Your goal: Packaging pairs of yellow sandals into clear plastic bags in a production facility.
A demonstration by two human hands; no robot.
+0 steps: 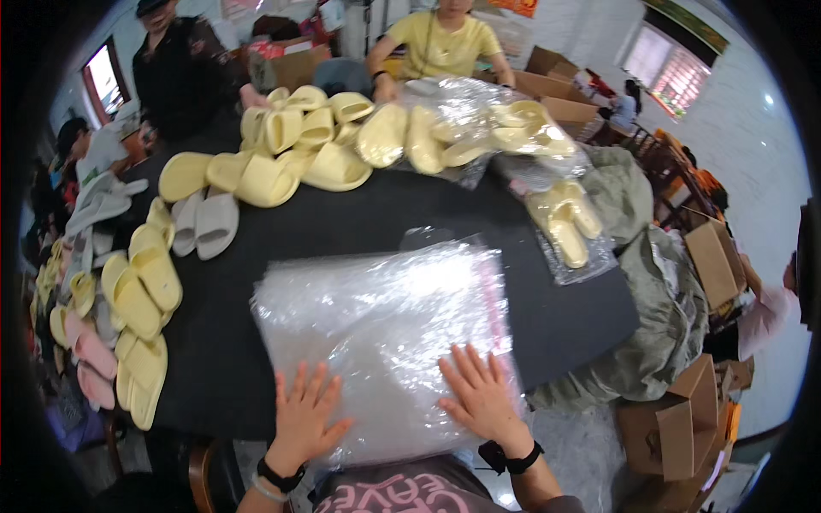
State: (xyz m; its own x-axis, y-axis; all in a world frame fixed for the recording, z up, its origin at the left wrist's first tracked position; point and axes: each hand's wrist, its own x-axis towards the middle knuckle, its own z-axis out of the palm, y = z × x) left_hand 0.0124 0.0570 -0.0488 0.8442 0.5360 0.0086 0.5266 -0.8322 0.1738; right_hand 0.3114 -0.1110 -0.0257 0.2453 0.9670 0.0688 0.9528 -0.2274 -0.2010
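Both hands, left (304, 410) and right (481, 395), spread flat, fingers wide, pressing stack of clear crinkly plastic bags (376, 342) at near edge of black counter (342, 224); slippery film overhanging edge, likely sliding off if pressure eases.

One stack of clear plastic bags (376, 333) lies on one black table (342, 227), with two hands on it: one left hand (304, 419) and one right hand (479, 398). Two grey slippers (205, 222) sit among many yellow slippers (291, 158), too heaped to count. One bagged yellow pair (569, 222) lies apart. Two people stand across the table.
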